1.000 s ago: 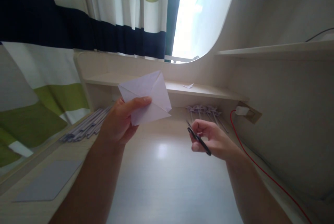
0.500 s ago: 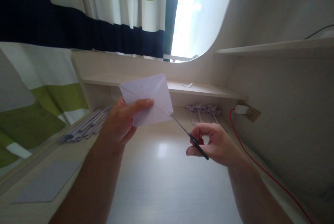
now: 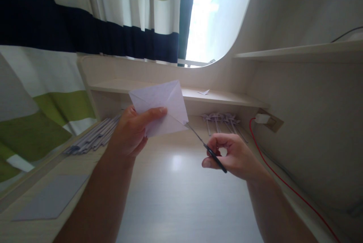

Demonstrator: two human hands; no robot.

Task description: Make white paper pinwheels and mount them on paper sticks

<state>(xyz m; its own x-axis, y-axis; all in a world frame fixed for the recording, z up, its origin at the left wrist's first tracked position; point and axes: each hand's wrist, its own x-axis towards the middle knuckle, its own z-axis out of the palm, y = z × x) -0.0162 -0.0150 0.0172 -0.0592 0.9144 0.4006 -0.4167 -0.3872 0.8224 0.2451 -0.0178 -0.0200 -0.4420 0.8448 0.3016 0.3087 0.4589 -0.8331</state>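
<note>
My left hand [image 3: 131,134] holds up a creased square of pale paper [image 3: 161,105] above the desk, thumb on its front face. My right hand [image 3: 232,155] grips black-handled scissors [image 3: 208,149]. Their thin blades point up and left, and the tips touch the paper's lower right corner. Whether the blades are parted cannot be made out.
A grey sheet [image 3: 52,197] lies on the light wooden desk [image 3: 181,197] at the left, with a row of rolled paper sticks [image 3: 90,137] behind it. Small paper pinwheels [image 3: 221,119] rest under a low shelf [image 3: 215,97]. A red cable [image 3: 283,182] runs from a wall plug [image 3: 262,118].
My right hand moved the scissors up and left, so the blade tips came from well below the paper to its lower right corner. The paper in my left hand stayed almost still.
</note>
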